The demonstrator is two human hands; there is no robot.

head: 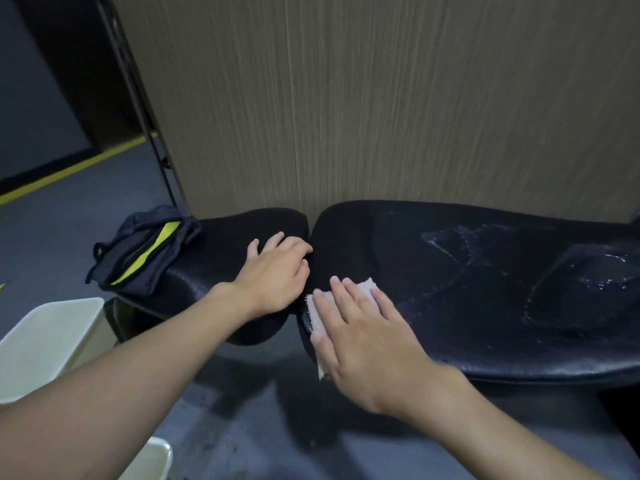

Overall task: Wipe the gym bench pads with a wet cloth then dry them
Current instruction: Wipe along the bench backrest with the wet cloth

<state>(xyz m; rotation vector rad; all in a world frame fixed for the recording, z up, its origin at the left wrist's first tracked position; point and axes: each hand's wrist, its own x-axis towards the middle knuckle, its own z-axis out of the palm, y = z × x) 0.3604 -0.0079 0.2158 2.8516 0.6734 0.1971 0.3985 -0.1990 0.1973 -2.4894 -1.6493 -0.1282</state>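
Wood panel [346,98] behind wet pads [485,289]; right hand [363,327] flat, pressing cloth [320,318]; left hand [277,271] spread on small pad [221,251].

The one wide head camera looks forward and down from close above the pads [467,323], which lie across the middle, with the wall [346,98] right behind.

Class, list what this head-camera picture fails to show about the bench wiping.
Head view: most of the pale cloth lies hidden under the right hand.
Head view: the long pad is cut off by the right edge.
Head view: the dark bundle with a yellow stripe is too crumpled to tell cloth from bag.
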